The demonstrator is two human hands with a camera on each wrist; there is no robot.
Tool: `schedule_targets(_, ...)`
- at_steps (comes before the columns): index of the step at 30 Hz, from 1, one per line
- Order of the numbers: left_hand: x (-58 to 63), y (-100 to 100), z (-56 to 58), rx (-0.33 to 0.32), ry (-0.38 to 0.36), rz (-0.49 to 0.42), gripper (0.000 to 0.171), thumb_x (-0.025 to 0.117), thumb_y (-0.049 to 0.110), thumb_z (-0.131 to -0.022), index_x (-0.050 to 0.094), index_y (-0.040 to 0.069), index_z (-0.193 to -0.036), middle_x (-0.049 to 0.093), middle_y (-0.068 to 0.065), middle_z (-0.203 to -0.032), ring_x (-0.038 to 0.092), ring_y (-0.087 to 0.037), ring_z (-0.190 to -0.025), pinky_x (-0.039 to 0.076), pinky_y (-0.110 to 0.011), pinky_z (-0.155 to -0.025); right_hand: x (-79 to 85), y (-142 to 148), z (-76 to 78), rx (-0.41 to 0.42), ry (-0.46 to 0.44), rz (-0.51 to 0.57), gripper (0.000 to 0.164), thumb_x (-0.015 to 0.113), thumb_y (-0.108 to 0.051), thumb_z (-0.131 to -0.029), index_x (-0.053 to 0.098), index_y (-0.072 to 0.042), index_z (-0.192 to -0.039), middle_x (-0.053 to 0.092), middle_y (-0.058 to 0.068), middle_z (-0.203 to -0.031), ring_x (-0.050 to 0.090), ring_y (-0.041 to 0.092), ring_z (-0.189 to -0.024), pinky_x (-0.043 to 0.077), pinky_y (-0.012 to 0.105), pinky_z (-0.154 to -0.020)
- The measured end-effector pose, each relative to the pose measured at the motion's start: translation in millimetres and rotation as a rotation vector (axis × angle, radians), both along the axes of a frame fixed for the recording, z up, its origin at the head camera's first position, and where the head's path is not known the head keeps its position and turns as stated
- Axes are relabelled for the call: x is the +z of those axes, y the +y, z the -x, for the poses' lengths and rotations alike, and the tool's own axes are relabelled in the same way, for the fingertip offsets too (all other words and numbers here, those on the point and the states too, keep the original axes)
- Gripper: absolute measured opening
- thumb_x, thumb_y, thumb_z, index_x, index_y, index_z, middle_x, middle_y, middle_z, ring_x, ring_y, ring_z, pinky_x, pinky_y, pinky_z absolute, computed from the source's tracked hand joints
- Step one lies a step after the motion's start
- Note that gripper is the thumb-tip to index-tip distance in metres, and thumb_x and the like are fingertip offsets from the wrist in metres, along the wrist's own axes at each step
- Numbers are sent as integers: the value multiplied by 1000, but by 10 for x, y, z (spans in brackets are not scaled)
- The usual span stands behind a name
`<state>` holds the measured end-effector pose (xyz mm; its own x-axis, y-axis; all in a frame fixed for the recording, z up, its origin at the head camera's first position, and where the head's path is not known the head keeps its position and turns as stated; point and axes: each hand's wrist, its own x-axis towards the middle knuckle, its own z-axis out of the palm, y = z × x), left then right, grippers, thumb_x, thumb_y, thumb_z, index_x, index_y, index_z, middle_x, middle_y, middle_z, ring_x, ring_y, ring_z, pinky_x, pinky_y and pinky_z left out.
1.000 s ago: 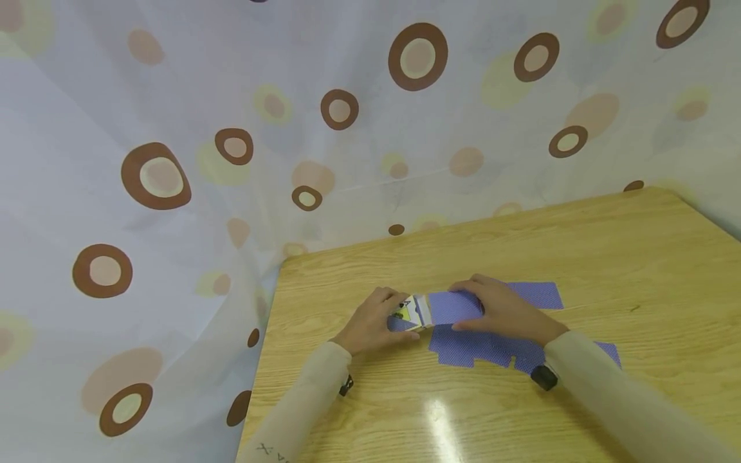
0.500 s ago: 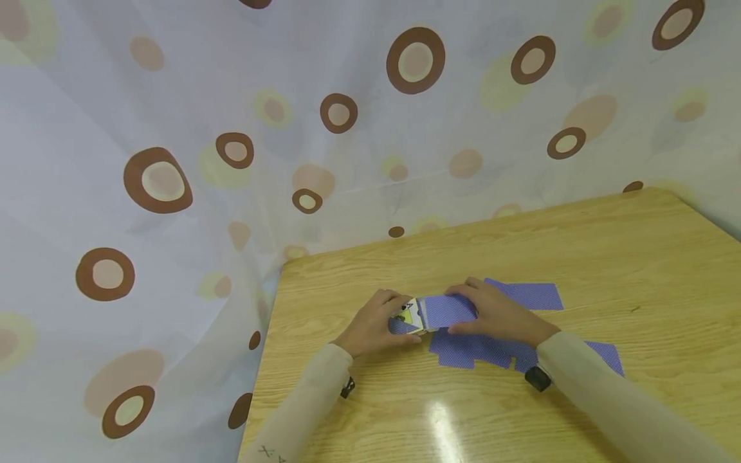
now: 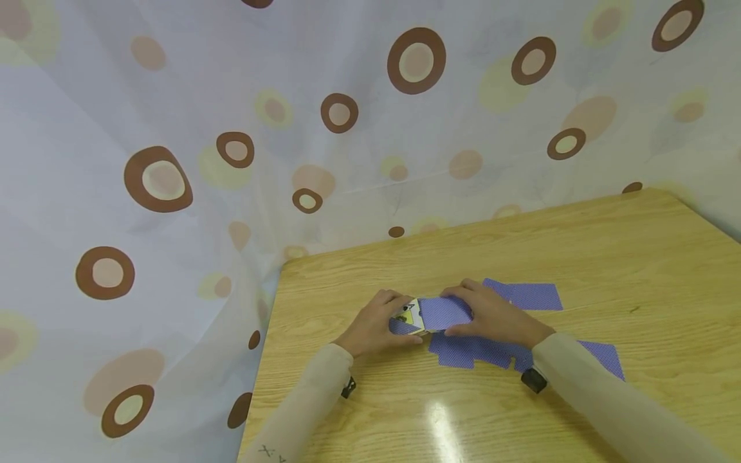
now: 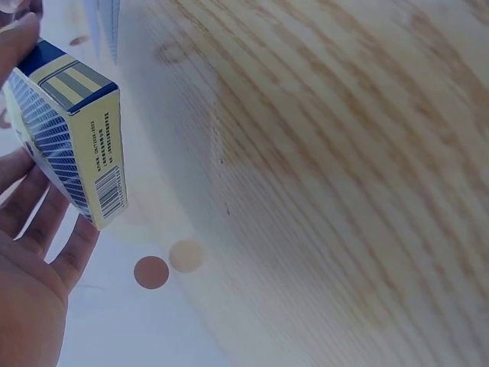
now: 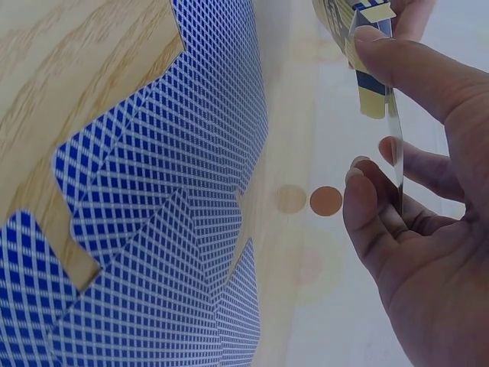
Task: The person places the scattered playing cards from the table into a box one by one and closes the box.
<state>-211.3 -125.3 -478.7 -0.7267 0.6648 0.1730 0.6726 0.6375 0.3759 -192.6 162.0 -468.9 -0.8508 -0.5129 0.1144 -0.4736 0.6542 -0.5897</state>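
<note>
My left hand (image 3: 373, 326) grips a playing-card box (image 3: 408, 317) with an ace printed on its face. In the left wrist view, the box (image 4: 98, 157) shows a cream side with a barcode, and the fingers lie around it. A blue-backed playing card (image 3: 444, 313) is held by its edges between the thumb and fingers of my right hand (image 3: 494, 316). Its left end meets the box's mouth. From the right wrist view the card is seen edge-on, beside a cream flap (image 5: 372, 103) of the box. Whether more cards lie under it, I cannot tell.
Several blue-backed cards (image 3: 469, 352) lie overlapping on the wooden table (image 3: 359, 411), below and right of the hands. More cards (image 3: 535, 296) lie behind the right hand. A patterned sheet (image 3: 370, 128) hangs along the table's back and left edges.
My right hand has shifted left with the card, and the gap between card and box has closed. More of the cards behind that hand now show. The left hand has barely moved.
</note>
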Motion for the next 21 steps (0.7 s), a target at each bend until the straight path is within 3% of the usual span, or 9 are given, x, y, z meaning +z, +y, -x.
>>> schedule_targets(11, -5, 13, 7, -21, 48, 40, 83, 81, 57, -84, 55, 12, -148, 54, -4, -139, 49, -15, -120, 49, -25, -95, 3, -94, 43, 30, 5, -44, 77, 85, -42, -85, 56, -2, -145, 57, 11, -120, 59, 22, -100, 54, 43, -86)
schedule_targets(21, -45, 26, 12, -20, 57, 45, 83, 79, 59, -84, 55, 12, -148, 55, -3, -137, 50, -15, -120, 49, -25, -94, -18, -132, 37, 52, -2, -16, 85, 83, -45, -86, 48, -5, -152, 56, 16, -134, 61, 26, -107, 54, 44, -87)
